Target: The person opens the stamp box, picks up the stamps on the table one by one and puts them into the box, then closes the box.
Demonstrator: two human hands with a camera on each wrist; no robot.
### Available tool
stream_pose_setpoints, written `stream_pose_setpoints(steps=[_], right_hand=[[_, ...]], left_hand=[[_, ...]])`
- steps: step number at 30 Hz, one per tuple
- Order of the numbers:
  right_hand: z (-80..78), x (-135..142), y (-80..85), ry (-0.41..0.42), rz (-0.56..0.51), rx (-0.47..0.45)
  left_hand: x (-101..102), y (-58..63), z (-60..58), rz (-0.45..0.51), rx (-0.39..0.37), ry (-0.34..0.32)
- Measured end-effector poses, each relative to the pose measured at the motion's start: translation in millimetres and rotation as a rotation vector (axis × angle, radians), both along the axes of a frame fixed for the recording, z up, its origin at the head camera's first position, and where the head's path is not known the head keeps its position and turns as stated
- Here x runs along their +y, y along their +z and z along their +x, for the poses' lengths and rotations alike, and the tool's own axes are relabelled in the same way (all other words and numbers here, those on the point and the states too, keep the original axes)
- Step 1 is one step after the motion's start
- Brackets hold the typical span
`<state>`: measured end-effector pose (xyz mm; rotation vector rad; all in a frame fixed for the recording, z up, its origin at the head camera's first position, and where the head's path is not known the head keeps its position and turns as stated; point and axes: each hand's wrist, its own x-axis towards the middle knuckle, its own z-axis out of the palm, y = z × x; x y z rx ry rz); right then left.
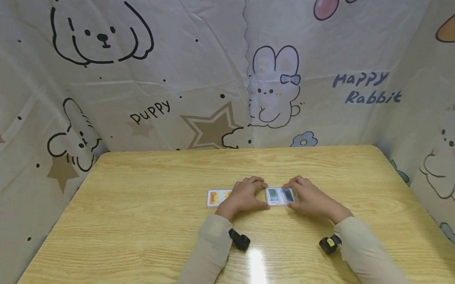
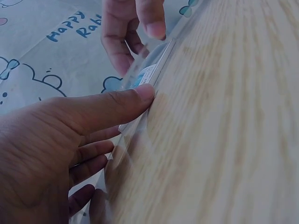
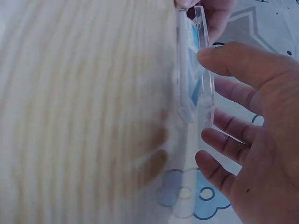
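Note:
A small flat clear plastic case [image 1: 280, 196] with blue-green pictures lies on the wooden table, between the two hands. At its left end the left hand [image 1: 244, 197] holds it, thumb on the near edge and fingertips by the far corner. The right hand [image 1: 313, 200] grips the right end between thumb and fingers. From the right wrist view, the case's transparent lid [image 3: 205, 84] stands a little apart from the white-edged base [image 3: 183, 70]. Part of the case is covered by the fingers.
A flat white-bordered piece with orange pictures [image 1: 213, 198] lies left of the case, partly hidden by the left hand. Black wrist devices [image 1: 239, 239] sit below both hands. Printed cloth [image 1: 201, 69] hangs behind and beside the table [image 1: 145, 242].

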<state>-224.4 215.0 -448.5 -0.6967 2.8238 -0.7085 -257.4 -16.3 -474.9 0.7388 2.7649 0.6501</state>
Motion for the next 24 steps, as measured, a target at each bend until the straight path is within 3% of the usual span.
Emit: stream_pose_setpoints(steps=[7, 24], right_hand=[[-7.6, 2.7, -10.3, 0.012, -0.006, -0.003], [-9.4, 1.1, -12.3, 0.011, 0.010, -0.036]], left_hand=[[-0.6, -1.1, -0.9, -0.002, 0.014, -0.009], [-1.5, 1.7, 1.3, -0.006, 0.001, -0.006]])
